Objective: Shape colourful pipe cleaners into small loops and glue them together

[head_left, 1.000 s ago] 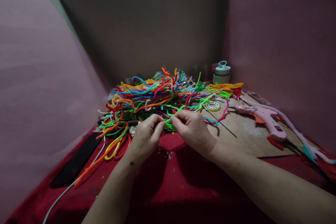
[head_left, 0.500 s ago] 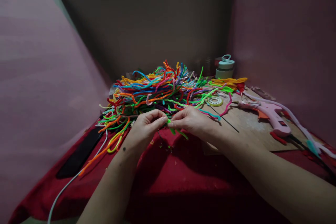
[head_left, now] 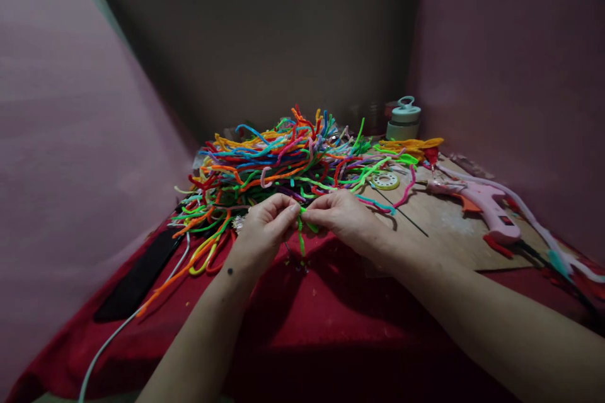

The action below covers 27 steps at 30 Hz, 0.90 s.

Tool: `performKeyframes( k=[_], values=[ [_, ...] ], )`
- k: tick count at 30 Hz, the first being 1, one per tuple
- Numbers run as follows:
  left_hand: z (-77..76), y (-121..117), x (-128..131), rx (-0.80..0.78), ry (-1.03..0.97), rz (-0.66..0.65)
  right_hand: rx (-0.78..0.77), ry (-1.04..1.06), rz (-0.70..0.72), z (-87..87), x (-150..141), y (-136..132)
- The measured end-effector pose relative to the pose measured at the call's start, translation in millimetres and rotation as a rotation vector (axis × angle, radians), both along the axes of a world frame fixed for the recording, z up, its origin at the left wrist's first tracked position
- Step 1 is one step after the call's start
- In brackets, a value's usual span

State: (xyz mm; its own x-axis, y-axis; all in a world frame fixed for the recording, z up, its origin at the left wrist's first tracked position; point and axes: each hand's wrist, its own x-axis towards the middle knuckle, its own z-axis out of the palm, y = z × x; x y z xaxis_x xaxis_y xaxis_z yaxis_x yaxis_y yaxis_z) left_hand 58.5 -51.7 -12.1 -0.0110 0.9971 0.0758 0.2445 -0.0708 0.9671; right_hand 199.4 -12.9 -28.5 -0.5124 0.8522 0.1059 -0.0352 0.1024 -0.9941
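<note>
Pinched between the fingertips of both hands is a bright green pipe cleaner (head_left: 301, 240), with one end hanging down and a short loop by the right fingers. My left hand (head_left: 271, 221) closes thumb and forefinger on it from the left. From the right, my right hand (head_left: 345, 217) does the same, its fingertips almost touching the left ones. The exact grip point is partly hidden by the fingers. Just behind the hands lies a big tangled heap of colourful pipe cleaners (head_left: 269, 154).
A pink glue gun (head_left: 486, 201) lies on a wooden board (head_left: 454, 242) at the right, near a round tape spool (head_left: 386, 181). A pale green bottle (head_left: 404, 119) stands behind. On the red cloth (head_left: 331, 315), a black flat object (head_left: 137, 277) and a white cable (head_left: 116, 340) are at the left.
The green pipe cleaner has turned: its end now hangs straight down between the hands instead of slanting right under the right hand. Both hands stay in nearly the same place.
</note>
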Motion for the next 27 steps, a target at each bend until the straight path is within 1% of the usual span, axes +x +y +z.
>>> performKeyframes(
  k=[4, 8, 11, 13, 14, 18, 20, 23, 27],
  values=[
    [0.2, -0.8, 1.2, 0.074, 0.117, 0.064, -0.159, 0.098, 0.075, -2.7, -1.6, -0.4],
    [0.0, -0.9, 0.8, 0.144, 0.229, 0.077, -0.291, 0.166, 0.189, -5.7, -1.4, -1.5],
    [-0.3, -0.7, -0.1, 0.212, 0.309, 0.09, -0.345, 0.173, 0.251, -7.3, -1.3, -2.5],
    [-0.4, -0.3, -1.1, 0.224, 0.318, 0.101, -0.324, 0.15, 0.261, -6.3, -1.0, -3.5],
    [-0.5, 0.1, -1.8, 0.205, 0.283, 0.093, -0.306, 0.137, 0.259, -5.1, -0.7, -4.2],
    [-0.1, 1.5, -4.7, 0.019, 0.01, -0.029, -0.273, 0.093, 0.249, 1.9, 0.0, -8.3],
    [0.9, 1.6, -5.5, -0.041, -0.043, -0.074, -0.275, 0.077, 0.274, 3.5, -0.3, -10.2],
    [3.5, 1.0, -5.5, -0.035, 0.001, -0.045, -0.245, 0.064, 0.308, 1.9, -1.5, -11.6],
    [6.5, -0.1, -4.3, 0.044, 0.141, 0.027, -0.133, 0.033, 0.297, -2.5, -2.9, -10.2]
  ],
)
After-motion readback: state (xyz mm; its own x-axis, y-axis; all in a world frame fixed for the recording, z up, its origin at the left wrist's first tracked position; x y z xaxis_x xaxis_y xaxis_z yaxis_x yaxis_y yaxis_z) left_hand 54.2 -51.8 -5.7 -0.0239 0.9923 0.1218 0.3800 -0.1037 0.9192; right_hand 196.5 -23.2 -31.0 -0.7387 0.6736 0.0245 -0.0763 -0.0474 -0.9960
